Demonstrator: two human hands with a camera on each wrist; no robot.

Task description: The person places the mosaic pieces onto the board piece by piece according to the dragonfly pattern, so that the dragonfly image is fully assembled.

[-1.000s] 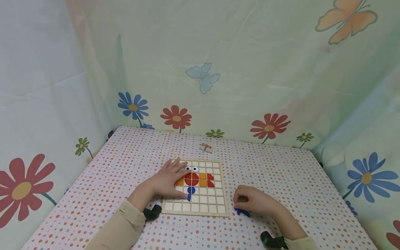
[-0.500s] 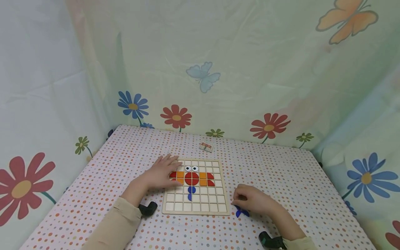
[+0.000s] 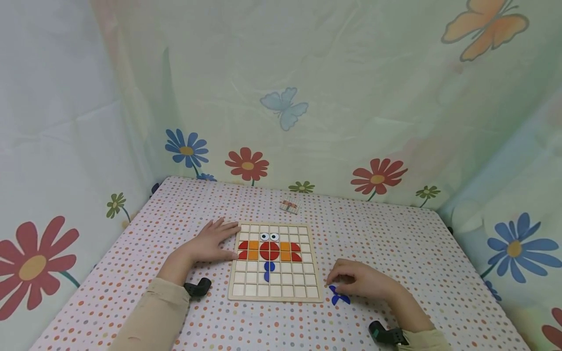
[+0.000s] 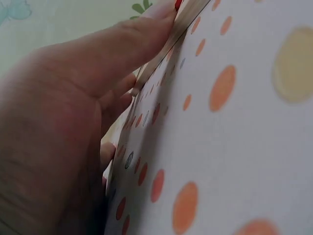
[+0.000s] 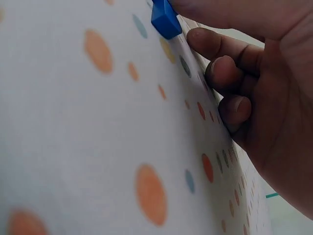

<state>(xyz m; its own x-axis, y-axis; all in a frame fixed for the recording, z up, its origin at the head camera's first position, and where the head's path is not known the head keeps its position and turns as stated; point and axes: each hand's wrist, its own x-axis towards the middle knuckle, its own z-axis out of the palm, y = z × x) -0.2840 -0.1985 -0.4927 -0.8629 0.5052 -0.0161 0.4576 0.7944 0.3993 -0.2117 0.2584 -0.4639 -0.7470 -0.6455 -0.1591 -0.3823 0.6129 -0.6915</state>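
Observation:
A wooden grid board lies on the dotted table, holding red, orange, white eye and blue pieces. My left hand rests at its left side, fingers spread, with fingertips on the frame edge. In the left wrist view the thumb meets the board's rim. To the right of the board, my right hand bends over several blue quarter-circle pieces. Its thumb touches one blue piece in the right wrist view; the index fingertip is hidden there, so a pinch cannot be confirmed. The other fingers are loosely curled.
A small pattern card with a matching picture lies behind the board. Black wrist cameras sit under the left wrist and the right wrist. Flower-printed curtains surround the table's back and sides.
My left hand has drawn back leftward from over the board to its left edge, uncovering the red and orange pieces. Beneath the right fingers the blue pieces have spread slightly apart.

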